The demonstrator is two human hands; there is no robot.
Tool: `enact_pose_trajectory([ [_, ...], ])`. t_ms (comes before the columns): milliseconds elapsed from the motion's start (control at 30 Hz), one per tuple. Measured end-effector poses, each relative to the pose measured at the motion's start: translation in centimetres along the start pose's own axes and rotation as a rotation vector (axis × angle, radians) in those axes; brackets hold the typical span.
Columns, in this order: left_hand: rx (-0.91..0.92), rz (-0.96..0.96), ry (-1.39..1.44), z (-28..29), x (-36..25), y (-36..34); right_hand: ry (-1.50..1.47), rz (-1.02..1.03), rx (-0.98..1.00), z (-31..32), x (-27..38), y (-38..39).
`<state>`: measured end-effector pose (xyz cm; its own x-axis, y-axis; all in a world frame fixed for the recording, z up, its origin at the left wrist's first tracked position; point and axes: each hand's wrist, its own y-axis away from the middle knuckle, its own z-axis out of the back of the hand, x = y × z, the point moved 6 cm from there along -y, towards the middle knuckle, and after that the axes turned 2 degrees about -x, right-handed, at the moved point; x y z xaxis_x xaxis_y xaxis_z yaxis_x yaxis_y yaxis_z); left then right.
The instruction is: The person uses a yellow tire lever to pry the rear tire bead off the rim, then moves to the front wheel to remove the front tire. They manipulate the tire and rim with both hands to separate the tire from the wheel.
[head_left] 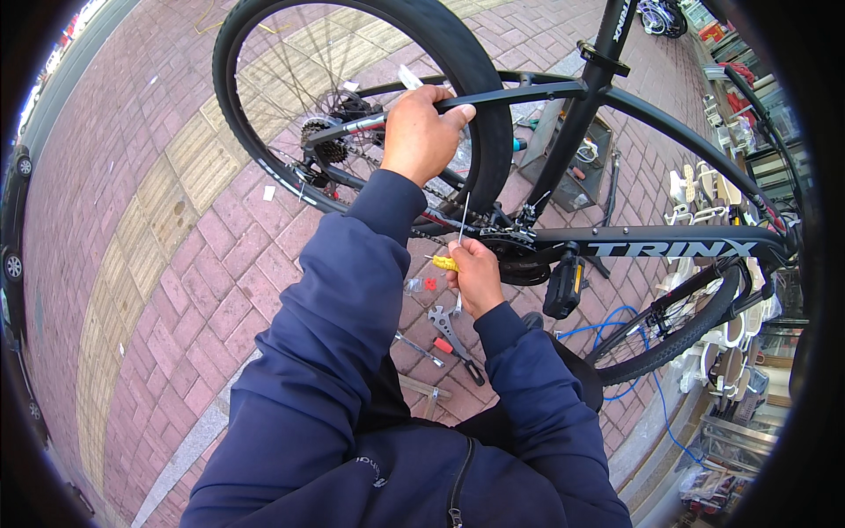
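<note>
A black bicycle (576,132) stands in front of me, its rear wheel (227,84) on the left. My left hand (424,134) is closed around the frame's upper rear tube (510,94), beside the tyre. Lower down, close to the chain and crank (515,251), my right hand (476,275) grips a yellow-handled tool (445,263), apparently a screwdriver. A thin metal shaft (465,216) rises from the same fingers toward the frame; whether it belongs to that tool, I cannot tell. The rear sprockets (324,141) and the pedal (564,288) are in plain sight.
On the brick paving (211,290) below my hands lie a grey wrench (451,331), a red-and-black-handled tool (458,359) and a metal socket tool (421,350). A toolbox (572,163) sits behind the frame. A blue hose (656,387) winds near the front wheel (678,343); shop goods (726,352) crowd the right.
</note>
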<state>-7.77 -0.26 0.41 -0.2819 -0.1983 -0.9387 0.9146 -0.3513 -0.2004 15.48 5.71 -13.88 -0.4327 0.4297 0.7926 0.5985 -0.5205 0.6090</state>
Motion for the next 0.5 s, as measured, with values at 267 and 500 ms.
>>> enact_pose_trajectory([
  [267, 0.004, 0.010, -0.004, -0.02, 0.01, -0.01, 0.017, -0.002, 0.021, 0.04, -0.14, -0.06],
  [500, 0.008, 0.008, -0.004, -0.05, 0.13, -0.04, 0.003, 0.009, -0.004, 0.00, 0.08, 0.05],
])
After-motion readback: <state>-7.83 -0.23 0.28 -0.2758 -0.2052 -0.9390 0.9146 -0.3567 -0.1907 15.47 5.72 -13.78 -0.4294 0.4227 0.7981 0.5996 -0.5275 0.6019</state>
